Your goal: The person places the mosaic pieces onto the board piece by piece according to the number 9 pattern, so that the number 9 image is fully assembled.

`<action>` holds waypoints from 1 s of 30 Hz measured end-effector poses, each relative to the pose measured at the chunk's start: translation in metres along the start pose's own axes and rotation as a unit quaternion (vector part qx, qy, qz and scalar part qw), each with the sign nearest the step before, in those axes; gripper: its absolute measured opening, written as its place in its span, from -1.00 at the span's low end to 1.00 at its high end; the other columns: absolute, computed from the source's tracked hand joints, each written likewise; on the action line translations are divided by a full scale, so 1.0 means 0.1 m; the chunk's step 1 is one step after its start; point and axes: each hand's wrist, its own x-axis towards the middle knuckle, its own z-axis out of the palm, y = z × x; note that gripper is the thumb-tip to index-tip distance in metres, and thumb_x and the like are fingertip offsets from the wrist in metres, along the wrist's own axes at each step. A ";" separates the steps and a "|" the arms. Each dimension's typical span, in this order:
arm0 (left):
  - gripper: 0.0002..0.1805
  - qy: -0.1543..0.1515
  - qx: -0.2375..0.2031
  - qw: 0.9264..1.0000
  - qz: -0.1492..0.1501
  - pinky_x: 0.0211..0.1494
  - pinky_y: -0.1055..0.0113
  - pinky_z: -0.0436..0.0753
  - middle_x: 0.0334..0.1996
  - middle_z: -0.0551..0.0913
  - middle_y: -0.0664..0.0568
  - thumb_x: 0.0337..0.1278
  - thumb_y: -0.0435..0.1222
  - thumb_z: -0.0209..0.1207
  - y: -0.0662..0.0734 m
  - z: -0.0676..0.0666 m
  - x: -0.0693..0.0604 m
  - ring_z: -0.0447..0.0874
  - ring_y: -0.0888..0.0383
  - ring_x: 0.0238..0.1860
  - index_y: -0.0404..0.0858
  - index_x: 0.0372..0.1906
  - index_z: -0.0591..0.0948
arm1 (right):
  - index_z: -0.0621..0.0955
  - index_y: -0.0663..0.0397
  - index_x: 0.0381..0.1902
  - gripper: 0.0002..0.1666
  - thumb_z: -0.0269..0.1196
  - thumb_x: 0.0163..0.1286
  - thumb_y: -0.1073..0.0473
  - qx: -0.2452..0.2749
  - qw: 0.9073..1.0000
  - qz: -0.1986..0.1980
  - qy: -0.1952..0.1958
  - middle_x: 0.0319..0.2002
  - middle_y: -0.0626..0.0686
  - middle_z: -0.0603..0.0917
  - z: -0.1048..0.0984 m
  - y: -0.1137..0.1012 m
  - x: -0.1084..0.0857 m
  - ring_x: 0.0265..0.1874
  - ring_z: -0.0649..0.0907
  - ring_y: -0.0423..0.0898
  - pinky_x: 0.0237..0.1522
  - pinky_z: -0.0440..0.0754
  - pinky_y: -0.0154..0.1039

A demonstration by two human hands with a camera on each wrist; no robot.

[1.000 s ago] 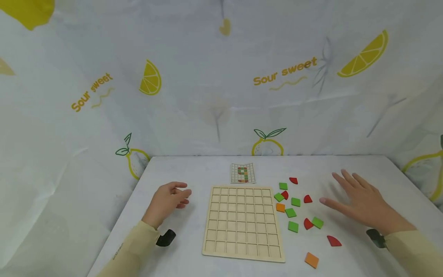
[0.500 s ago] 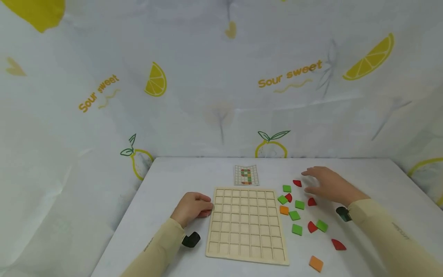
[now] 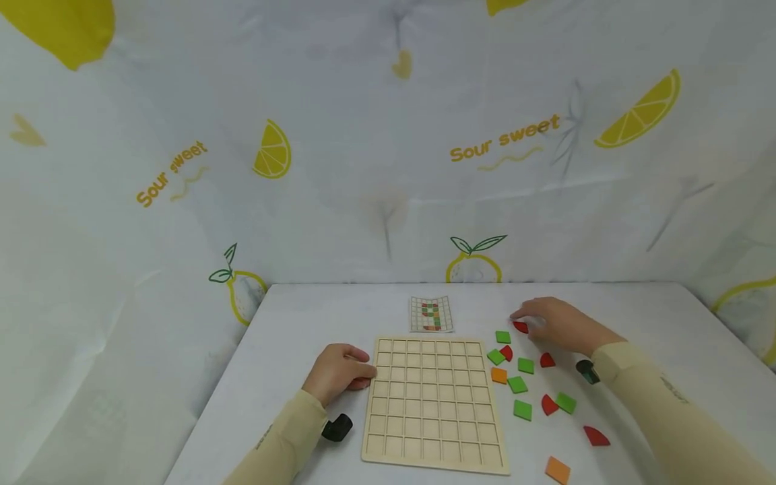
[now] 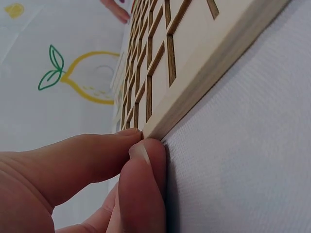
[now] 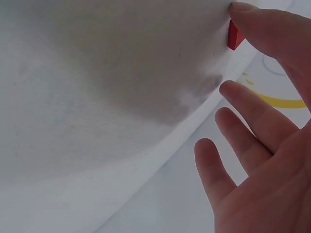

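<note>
A square wooden grid board (image 3: 433, 404) lies flat on the white table. My left hand (image 3: 339, 372) pinches its left edge; up close in the left wrist view, the fingertips (image 4: 131, 136) meet at the board's rim (image 4: 194, 92). My right hand (image 3: 560, 327) is low over the table at the back right, fingers spread around a red quarter-circle tile (image 3: 520, 327). In the right wrist view, one digit is against the red tile (image 5: 234, 36) or just in front of it, and the other fingers (image 5: 238, 136) stay apart, extended.
Several green square tiles (image 3: 523, 410), red quarter-circle tiles (image 3: 597, 436) and orange tiles (image 3: 558, 470) lie scattered right of the board. Behind the board is a small pattern card (image 3: 430, 314) with a coloured figure on a grid. A lemon-printed cloth (image 3: 364, 168) hangs behind.
My left hand has moved right to the board's edge and taken hold of it. The right hand has moved left and down to the rearmost red tile. The view has shifted slightly.
</note>
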 end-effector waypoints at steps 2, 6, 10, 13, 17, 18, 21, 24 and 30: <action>-0.60 -0.001 0.001 1.000 -0.001 -0.23 0.36 0.76 -0.36 0.81 -0.01 0.11 -0.31 0.52 -0.01 0.01 0.00 0.78 0.21 -0.40 -0.35 0.04 0.72 | 0.76 -0.10 0.26 -0.57 0.40 0.45 0.21 -0.003 1.000 -0.009 -0.005 0.45 0.38 0.54 0.00 -0.01 0.00 0.46 0.42 0.46 0.41 0.46 0.50; -0.61 -0.002 0.008 1.000 -0.004 -0.24 0.37 0.75 -0.37 0.82 0.00 0.09 -0.30 0.53 -0.02 0.03 0.02 0.79 0.21 -0.42 -0.32 0.02 0.73 | 0.79 -0.13 0.21 -0.61 0.39 0.46 0.22 -0.010 1.000 -0.024 -0.006 0.45 0.40 0.54 0.01 0.02 0.01 0.46 0.41 0.47 0.42 0.45 0.50; -0.58 -0.003 0.019 1.000 -0.005 -0.22 0.35 0.76 -0.36 0.82 0.00 0.06 -0.28 0.57 -0.01 0.03 0.00 0.80 0.21 -0.40 -0.31 0.03 0.73 | 0.79 -0.11 0.20 -0.61 0.40 0.44 0.18 -0.010 1.000 -0.015 -0.006 0.45 0.41 0.53 0.02 0.12 0.02 0.46 0.41 0.49 0.41 0.45 0.51; -0.56 -0.003 0.026 1.000 0.000 -0.20 0.32 0.76 -0.35 0.81 -0.01 0.05 -0.29 0.57 0.00 0.02 -0.01 0.81 0.19 -0.39 -0.31 0.04 0.73 | 0.78 -0.08 0.22 -0.58 0.43 0.41 0.13 -0.010 1.000 -0.002 -0.007 0.45 0.43 0.51 0.01 0.21 0.03 0.45 0.40 0.51 0.39 0.45 0.53; -0.59 0.007 0.038 0.999 0.001 -0.22 0.31 0.76 -0.37 0.80 -0.01 0.07 -0.29 0.55 0.03 0.01 -0.04 0.80 0.18 -0.41 -0.31 0.03 0.73 | 0.76 -0.05 0.25 -0.54 0.46 0.40 0.09 -0.008 1.000 0.008 -0.009 0.45 0.46 0.50 -0.01 0.29 0.01 0.44 0.38 0.54 0.38 0.43 0.56; -0.60 0.011 0.041 0.999 0.000 -0.23 0.32 0.75 -0.39 0.80 -0.01 0.09 -0.29 0.53 0.04 0.02 -0.05 0.79 0.18 -0.43 -0.31 0.03 0.72 | 0.76 -0.05 0.25 -0.54 0.46 0.40 0.09 -0.008 1.000 0.008 -0.008 0.45 0.46 0.49 -0.02 0.30 0.01 0.44 0.38 0.54 0.37 0.43 0.57; -0.64 0.024 0.049 0.999 0.002 -0.28 0.32 0.75 -0.44 0.79 -0.01 0.14 -0.29 0.50 0.04 0.03 -0.06 0.77 0.19 -0.48 -0.32 0.00 0.71 | 0.77 -0.05 0.24 -0.55 0.46 0.40 0.10 -0.006 1.000 0.006 -0.003 0.44 0.47 0.50 -0.03 0.32 -0.02 0.43 0.39 0.55 0.38 0.42 0.58; -0.69 0.042 0.058 0.997 0.010 -0.34 0.34 0.73 -0.50 0.78 -0.01 0.16 -0.28 0.46 0.04 0.06 -0.07 0.76 0.19 -0.52 -0.32 -0.04 0.70 | 0.77 -0.04 0.23 -0.55 0.47 0.40 0.10 -0.003 1.000 0.008 0.000 0.44 0.48 0.50 -0.04 0.32 -0.04 0.43 0.39 0.55 0.38 0.42 0.58; -0.74 0.065 0.081 0.995 0.014 -0.39 0.37 0.65 -0.56 0.78 0.01 0.18 -0.24 0.44 0.06 0.15 -0.08 0.76 0.18 -0.54 -0.29 -0.10 0.71 | 0.79 -0.01 0.18 -0.58 0.49 0.39 0.08 -0.001 1.000 0.021 0.003 0.44 0.48 0.49 -0.01 0.33 -0.06 0.43 0.38 0.55 0.39 0.40 0.57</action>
